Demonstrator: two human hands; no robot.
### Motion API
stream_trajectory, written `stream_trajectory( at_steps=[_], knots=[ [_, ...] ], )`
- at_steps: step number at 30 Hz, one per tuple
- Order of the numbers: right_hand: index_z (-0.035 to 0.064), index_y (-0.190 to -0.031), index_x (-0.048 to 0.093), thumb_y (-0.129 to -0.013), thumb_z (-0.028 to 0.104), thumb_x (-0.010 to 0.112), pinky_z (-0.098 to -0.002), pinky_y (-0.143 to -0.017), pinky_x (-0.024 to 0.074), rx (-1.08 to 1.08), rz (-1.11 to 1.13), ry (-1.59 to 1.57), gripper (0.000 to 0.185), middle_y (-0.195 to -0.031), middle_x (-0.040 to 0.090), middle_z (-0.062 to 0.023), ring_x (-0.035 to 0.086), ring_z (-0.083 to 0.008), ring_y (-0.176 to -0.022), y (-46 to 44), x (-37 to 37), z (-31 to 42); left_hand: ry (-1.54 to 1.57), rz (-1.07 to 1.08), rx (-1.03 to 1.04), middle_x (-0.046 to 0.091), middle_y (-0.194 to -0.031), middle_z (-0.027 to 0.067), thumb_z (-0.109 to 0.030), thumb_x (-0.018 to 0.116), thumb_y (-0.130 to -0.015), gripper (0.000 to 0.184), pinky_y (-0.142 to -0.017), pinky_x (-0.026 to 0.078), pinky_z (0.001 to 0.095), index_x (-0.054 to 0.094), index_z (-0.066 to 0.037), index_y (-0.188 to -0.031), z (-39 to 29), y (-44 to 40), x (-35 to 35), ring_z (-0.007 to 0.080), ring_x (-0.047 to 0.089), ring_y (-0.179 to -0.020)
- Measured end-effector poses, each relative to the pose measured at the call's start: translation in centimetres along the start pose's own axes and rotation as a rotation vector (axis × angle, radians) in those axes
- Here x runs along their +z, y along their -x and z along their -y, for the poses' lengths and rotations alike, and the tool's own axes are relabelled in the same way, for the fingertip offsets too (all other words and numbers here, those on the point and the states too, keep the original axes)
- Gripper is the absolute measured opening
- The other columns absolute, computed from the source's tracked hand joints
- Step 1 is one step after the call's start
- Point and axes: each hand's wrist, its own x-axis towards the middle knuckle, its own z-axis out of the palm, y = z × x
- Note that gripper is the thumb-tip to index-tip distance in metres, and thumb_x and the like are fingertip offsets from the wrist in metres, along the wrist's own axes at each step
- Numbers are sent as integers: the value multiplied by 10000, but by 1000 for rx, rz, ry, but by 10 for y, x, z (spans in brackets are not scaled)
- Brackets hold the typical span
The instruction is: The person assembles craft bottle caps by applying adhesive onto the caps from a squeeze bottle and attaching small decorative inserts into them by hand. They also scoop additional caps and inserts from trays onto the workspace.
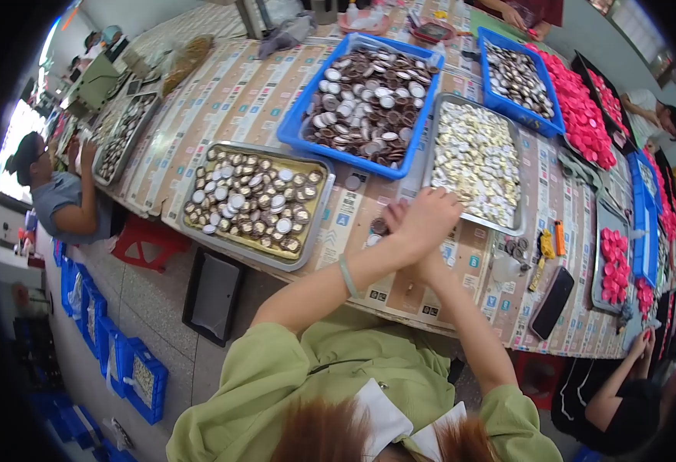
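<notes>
My forearms cross at the table's near edge. My left hand (433, 216), with a pale bangle (348, 276) on its wrist, is at the near left corner of a metal tray (517, 192) of small gold-and-white pieces (476, 154). Its fingers are bent and closed; what they hold is hidden. Under the left wrist, my right hand (396, 214) points left, mostly covered. Its visible fingers are curled beside dark round pieces (379, 226) on the table; whatever is in them cannot be made out.
A blue bin (288, 127) of brown-and-white discs stands behind my hands. Left of it lies a metal tray (318, 223) of similar discs. A phone (553, 303), an orange lighter (560, 238) and a clear cup (506, 269) lie right. Pink pieces (580, 108) are farther right; co-workers sit around.
</notes>
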Motion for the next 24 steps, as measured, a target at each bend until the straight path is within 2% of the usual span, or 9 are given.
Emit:
stream_trajectory(
  at_steps=[1,2,5,6,8,15,17,22,24],
  knots=[
    [38,-1137,476,-748,101,548,-399,-892,358,-22,-25,8,400,-1185,454,-190,422,-337,-1100,6,-2,-3,16,0,16,542,-772,48,-98,501,-672,113,-707,414,347,568,-69,-759,6,2,3,215,508,-801],
    [23,-857,584,-768,130,513,-384,-652,449,-45,-1,158,157,-772,585,-147,566,-319,-731,26,-1,-4,72,19,23,543,-767,47,-93,499,-671,108,-702,414,341,567,-68,-752,12,4,6,213,509,-804],
    [4,-972,557,-776,63,522,-365,-710,445,214,159,-89,207,-923,599,-146,577,-288,-848,45,-54,26,147,105,13,542,-759,57,-95,526,-688,110,-720,414,345,579,-56,-777,24,12,12,224,511,-814],
    [-8,-894,568,-754,70,531,-376,-683,445,231,-100,-192,164,-794,577,-159,566,-305,-753,50,-58,22,243,134,-48,547,-795,74,-111,542,-704,128,-744,412,354,583,-49,-810,23,7,3,241,509,-834],
    [-18,-965,538,-752,51,540,-384,-768,416,276,-424,-171,224,-904,558,-167,532,-315,-868,46,-69,2,309,67,-100,527,-927,131,-186,589,-733,212,-784,411,367,572,-52,-896,23,-7,3,289,473,-919],
    [-26,-1158,399,-802,71,501,-410,-939,291,487,-638,314,382,-1205,365,-254,349,-384,-1126,22,-50,-57,-156,-251,-223,400,-1224,190,-313,505,-814,436,-971,268,448,451,-84,-1181,52,-93,74,316,329,-1182],
    [-21,-1174,389,-804,77,497,-420,-954,277,492,-676,285,398,-1222,327,-280,330,-400,-1134,22,-50,-61,4,104,-294,338,-1296,187,-354,452,-841,482,-998,190,505,396,-90,-1240,61,-98,85,306,246,-1247],
    [-33,-1127,429,-777,61,528,-426,-932,294,499,-782,169,375,-1163,383,-233,353,-370,-1105,32,-51,-60,346,-103,-456,518,-1076,225,27,389,-747,345,-852,392,357,518,-4,-1066,63,-93,38,332,494,-1000],
    [-21,-1093,459,-771,61,533,-418,-922,305,494,-784,161,340,-1137,411,-208,371,-347,-1084,33,-47,-62,345,-27,-438,537,-1031,219,19,414,-745,303,-839,397,369,540,0,-1020,64,-92,42,331,504,-973]
  ],
)
